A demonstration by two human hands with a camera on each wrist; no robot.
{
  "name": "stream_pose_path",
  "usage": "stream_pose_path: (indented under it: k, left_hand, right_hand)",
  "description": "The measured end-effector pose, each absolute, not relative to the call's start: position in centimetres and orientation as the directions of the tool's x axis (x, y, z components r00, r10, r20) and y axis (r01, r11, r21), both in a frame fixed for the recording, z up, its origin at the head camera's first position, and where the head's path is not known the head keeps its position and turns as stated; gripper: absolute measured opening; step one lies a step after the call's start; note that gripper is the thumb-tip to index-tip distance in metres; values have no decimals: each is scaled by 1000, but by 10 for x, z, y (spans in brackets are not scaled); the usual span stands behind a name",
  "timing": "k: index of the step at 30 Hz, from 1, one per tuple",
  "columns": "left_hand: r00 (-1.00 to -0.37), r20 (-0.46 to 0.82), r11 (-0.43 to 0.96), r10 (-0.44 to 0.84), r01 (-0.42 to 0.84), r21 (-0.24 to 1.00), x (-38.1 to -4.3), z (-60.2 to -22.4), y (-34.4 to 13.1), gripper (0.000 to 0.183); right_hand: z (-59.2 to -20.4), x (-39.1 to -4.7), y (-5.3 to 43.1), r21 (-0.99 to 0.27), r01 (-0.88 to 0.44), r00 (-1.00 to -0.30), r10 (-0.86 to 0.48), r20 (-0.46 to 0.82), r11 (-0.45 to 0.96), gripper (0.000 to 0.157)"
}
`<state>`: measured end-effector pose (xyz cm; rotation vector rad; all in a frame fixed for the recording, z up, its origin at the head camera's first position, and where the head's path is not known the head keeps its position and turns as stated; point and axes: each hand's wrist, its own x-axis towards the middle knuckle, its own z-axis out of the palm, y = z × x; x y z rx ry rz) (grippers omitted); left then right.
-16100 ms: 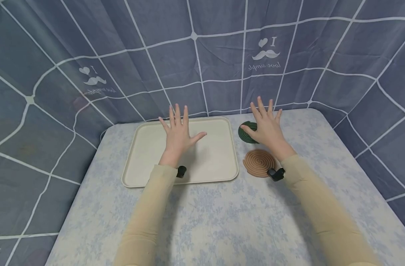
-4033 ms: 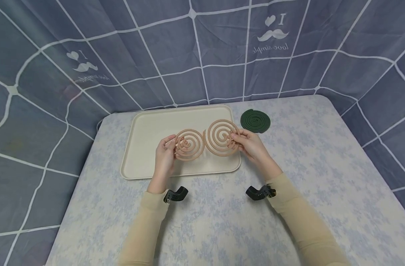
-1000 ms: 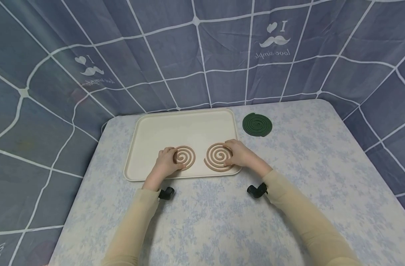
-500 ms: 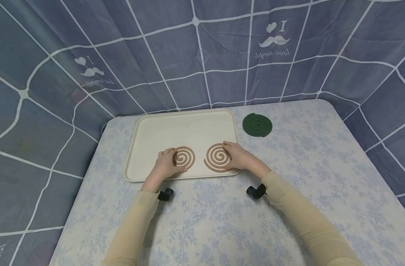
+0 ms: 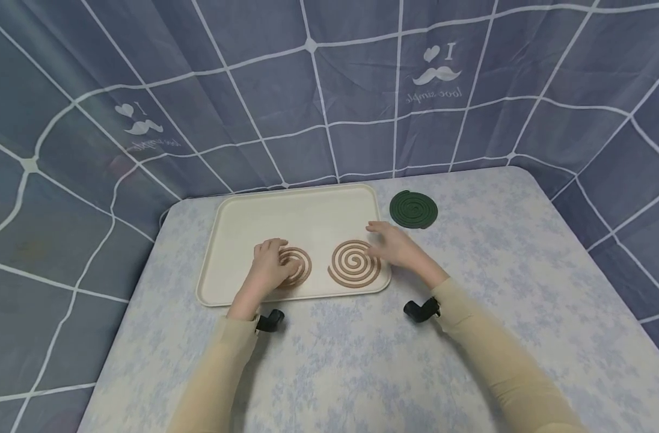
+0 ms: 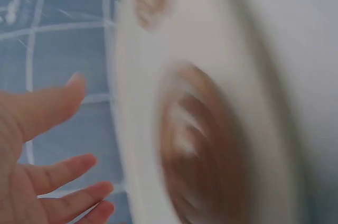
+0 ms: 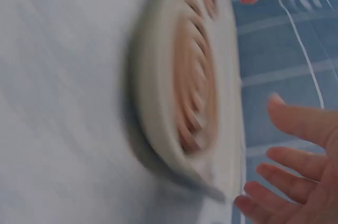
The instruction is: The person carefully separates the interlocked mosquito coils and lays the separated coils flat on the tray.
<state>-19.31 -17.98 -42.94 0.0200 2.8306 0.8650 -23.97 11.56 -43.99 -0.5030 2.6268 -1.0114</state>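
Note:
Two brown mosquito coils lie flat and apart near the front edge of a cream tray. My left hand hovers over the left coil and hides part of it. In the left wrist view its fingers are spread, off the coil. Beside the right coil, at its upper right, is my right hand. Seen from the right wrist, that hand's fingers are extended and hold nothing. Both wrist views are blurred around the coils.
A green mosquito coil, its spirals close together, lies on the floral tablecloth just right of the tray. A blue curtain with white lines stands behind the table.
Earlier the brown coil lay whole beside the tray; then each hand held one brown coil in the air. Since half a second ago, both hands have let go of the coils and risen.

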Motion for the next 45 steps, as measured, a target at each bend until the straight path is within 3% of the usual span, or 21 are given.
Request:
stream_pose_path:
  k: [5, 15, 25, 34, 39, 45]
  left_hand:
    - [-994, -65, 753, 86, 22, 658, -217, -408, -136, 47]
    - [-973, -86, 618, 216, 68, 783, -264, -416, -47, 39]
    - [-968, -196, 547, 158, -80, 833, -286, -447, 10, 48]
    - [-934, -284, 628, 219, -88, 773, -303, -451, 41, 59]
    - [-939, -285, 568, 193, -130, 813, -304, -453, 44, 58]
    - [-954, -277, 430, 117, -203, 880, -303, -448, 43, 55]
  right_hand:
    - [-431, -265, 153, -736, -83, -968, -230, -101, 671, 49]
    - [-434, -299, 204, -697, 69, -987, -50, -150, 714, 48]
    - [-456, -312, 211, -641, 179, -964, 2, -268, 746, 67]
    - [-453, -318, 212, -516, 204, -945, 30, -326, 832, 73]
    - [-452, -320, 209, -565, 226, -945, 39, -324, 794, 71]
    - [-449, -316, 212, -673, 353, -928, 154, -339, 649, 61]
